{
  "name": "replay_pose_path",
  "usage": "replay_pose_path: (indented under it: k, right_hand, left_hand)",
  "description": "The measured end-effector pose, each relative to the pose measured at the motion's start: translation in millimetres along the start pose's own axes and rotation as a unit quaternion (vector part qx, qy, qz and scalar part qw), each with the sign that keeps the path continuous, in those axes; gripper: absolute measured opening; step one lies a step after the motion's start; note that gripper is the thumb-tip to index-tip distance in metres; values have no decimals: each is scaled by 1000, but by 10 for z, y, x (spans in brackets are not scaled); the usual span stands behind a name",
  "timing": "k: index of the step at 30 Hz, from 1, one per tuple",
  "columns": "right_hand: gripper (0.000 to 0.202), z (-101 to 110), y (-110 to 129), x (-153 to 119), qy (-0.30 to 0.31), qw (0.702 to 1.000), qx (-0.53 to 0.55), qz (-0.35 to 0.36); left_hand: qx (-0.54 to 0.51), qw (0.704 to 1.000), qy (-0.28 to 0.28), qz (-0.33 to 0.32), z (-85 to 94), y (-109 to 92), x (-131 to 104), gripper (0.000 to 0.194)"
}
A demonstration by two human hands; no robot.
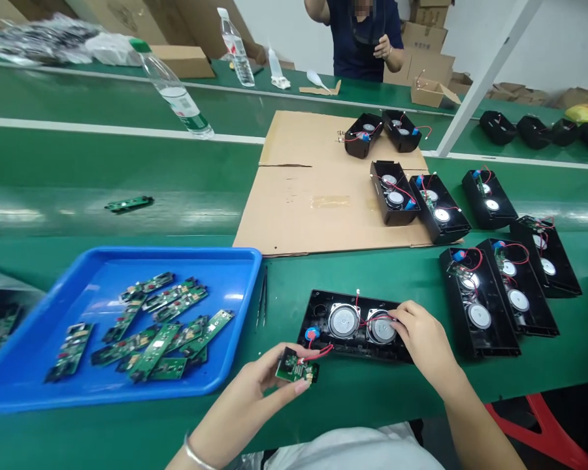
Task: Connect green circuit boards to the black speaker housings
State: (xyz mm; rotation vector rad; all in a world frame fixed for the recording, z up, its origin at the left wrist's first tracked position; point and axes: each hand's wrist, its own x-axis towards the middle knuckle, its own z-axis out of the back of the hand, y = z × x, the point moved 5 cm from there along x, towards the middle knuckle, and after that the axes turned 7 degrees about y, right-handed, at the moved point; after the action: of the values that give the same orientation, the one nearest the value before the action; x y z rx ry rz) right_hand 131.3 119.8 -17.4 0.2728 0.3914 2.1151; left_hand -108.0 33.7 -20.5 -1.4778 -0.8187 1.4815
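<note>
My left hand (262, 395) holds a small green circuit board (296, 367) between thumb and fingers, with red wires running from it toward a black casing (333, 349). The casing lies across the bench in front of me and bears two round silver speakers (343, 320) and a blue part (312, 333) at its left end. My right hand (426, 339) is at the casing's right end, fingertips pinched by the right speaker (382, 328) on what looks like a thin red wire.
A blue tray (176, 256) of several circuit boards is at the left, black tweezers (261, 300) beside it. More black casings (480, 313) stand at the right and on flat cardboard (304, 222). A bottle (176, 98) is beyond; a person (357, 46) is across the bench.
</note>
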Motion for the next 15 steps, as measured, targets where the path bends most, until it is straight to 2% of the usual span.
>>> replay_pose_path:
  k: [4, 6, 9, 12, 15]
  right_hand:
    - [18, 56, 72, 10, -43, 993, 113, 14]
    - [18, 85, 151, 28, -54, 980, 180, 57]
    - [19, 70, 263, 66, -47, 954, 273, 111]
    - [18, -42, 310, 125, 5, 936, 342, 85]
    - [11, -172, 299, 169, 63, 914, 401, 5]
  left_hand:
    - [-1, 1000, -27, -3, -27, -237, -47, 18]
    - [-21, 1000, 14, 5, -117, -290, -31, 17]
    - [-77, 994, 72, 28, -323, -244, 42, 20]
    - [-94, 995, 30, 31, -449, -159, 140, 26]
    - [-64, 997, -32, 20, -487, -146, 216, 32]
